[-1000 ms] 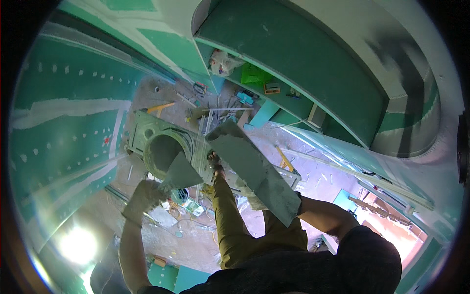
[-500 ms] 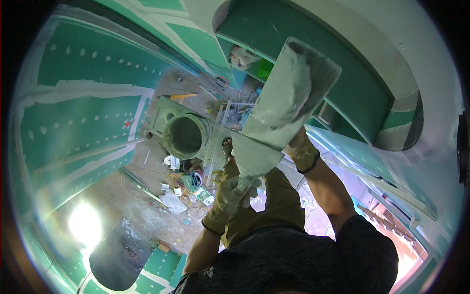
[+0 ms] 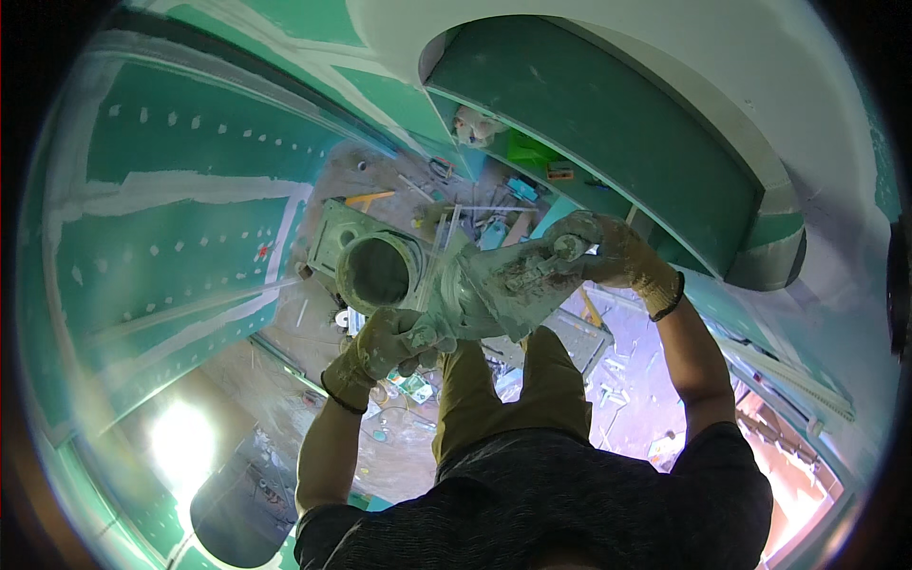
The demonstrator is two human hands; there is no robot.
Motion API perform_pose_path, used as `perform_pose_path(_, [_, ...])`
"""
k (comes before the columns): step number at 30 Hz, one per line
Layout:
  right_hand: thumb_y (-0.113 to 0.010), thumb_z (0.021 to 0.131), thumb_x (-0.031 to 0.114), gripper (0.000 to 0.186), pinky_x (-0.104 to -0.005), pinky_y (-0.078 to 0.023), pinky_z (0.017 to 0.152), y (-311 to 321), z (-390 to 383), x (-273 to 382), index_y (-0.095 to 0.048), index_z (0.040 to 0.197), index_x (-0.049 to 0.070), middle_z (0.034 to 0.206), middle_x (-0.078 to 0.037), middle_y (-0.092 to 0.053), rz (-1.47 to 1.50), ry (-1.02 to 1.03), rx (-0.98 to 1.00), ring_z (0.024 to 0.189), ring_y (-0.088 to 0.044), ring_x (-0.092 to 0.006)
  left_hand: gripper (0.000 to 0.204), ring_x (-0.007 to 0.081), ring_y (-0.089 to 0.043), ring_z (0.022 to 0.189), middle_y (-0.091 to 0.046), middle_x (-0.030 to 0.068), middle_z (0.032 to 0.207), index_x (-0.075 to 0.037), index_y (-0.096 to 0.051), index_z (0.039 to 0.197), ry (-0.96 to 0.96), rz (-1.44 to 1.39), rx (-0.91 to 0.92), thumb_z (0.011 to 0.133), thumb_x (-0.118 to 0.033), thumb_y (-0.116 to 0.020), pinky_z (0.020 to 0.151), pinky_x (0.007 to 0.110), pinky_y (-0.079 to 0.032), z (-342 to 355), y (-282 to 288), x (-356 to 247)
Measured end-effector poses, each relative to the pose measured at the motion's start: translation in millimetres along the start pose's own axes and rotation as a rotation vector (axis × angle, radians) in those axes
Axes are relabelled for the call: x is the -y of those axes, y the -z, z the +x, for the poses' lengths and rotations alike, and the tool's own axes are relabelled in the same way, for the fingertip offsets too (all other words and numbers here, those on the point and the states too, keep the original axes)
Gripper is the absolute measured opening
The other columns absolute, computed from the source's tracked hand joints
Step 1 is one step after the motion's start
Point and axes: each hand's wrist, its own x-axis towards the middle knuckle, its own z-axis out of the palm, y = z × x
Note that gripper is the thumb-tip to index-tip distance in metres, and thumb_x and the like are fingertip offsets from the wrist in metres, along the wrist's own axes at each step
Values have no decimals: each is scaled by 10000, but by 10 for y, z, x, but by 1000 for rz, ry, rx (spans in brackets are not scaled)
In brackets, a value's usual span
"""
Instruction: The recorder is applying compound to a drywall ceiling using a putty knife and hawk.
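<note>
My left hand [image 3: 385, 347], in a dusty work glove, is closed round the handle of a putty knife [image 3: 458, 290], its blade smeared with wet grey-white compound. Gloved too, my right hand [image 3: 613, 252] grips a wide flat trowel [image 3: 532, 275], tilted so that its crusted back and handle side show. The two tools meet or overlap in front of my legs; whether their blades touch I cannot tell. Just beyond my left hand stands a round bucket [image 3: 416, 264] with compound-coated walls. It rests on a narrow work platform [image 3: 328, 236].
A rounded wall recess with a green board back [image 3: 608, 123] lies ahead to the right, holding a plastic bag [image 3: 475, 126] and a bright green item [image 3: 529, 148]. Green plasterboard [image 3: 180, 218] with filled joints runs along the left. A bright lamp [image 3: 183, 445] glares at lower left.
The trowel has come down and turned from its loaded face to its back. My left hand has moved up and left with the putty knife, whose blade now carries thick compound.
</note>
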Motion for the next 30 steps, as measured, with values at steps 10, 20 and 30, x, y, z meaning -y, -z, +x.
perform_pose_path(10, [-788, 850, 425, 492, -358, -511, 980, -35, -483, -257, -686, 1202, 97, 1161, -91, -690, -25, -553, 2, 1072, -648, -214, 330, 72, -518, 502, -660, 47, 704, 17, -722, 956, -60, -12, 12, 950, -312, -700, 452, 237, -383, 456, 501, -261])
perform_pose_path(20, [-632, 1006, 302, 463, -343, -500, 1022, -1183, -384, 162, -574, 1366, 18, 1251, -131, -655, 1343, -629, -251, 1149, -620, -198, 224, 128, -576, 571, -636, 1, 689, -27, -686, 890, -318, 168, -413, 894, -237, -766, 542, 296, -470, 1219, 498, -224])
perform_pose_path(30, [-613, 1012, 300, 460, -356, -506, 1026, -1348, 68, -150, -562, 1375, 21, 1274, -144, -644, 1533, -431, -376, 1162, -622, -220, 322, 334, -685, 751, -683, 133, 946, -46, -653, 1014, -1081, 991, -572, 803, -261, -767, 625, 412, -559, 1546, 646, -249])
